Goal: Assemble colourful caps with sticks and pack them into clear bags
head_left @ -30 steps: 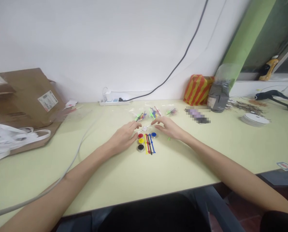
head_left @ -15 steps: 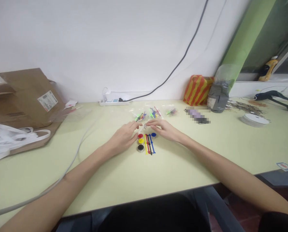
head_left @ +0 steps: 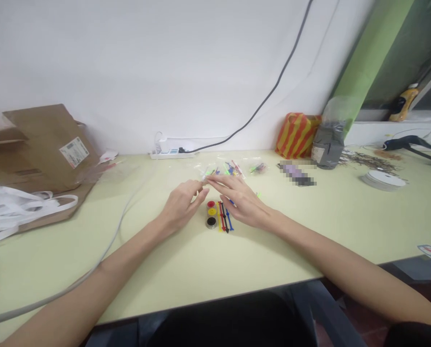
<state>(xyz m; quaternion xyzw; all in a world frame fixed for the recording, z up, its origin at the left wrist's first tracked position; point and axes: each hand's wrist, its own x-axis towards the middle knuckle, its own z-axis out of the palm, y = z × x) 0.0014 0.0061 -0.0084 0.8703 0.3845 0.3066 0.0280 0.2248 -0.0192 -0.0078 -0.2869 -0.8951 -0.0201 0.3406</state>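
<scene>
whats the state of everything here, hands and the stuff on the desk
left hand, fingertips up against the right hand's, anything held too small to tell
right hand, fingers stretched toward the left hand
clear plastic bags, holding colored parts
red disc, lying flat
yellow disc, lying flat
black disc, lying flat
colored strips, lying side by side
power strip, cable plugged in
cardboard box, flaps open
</scene>
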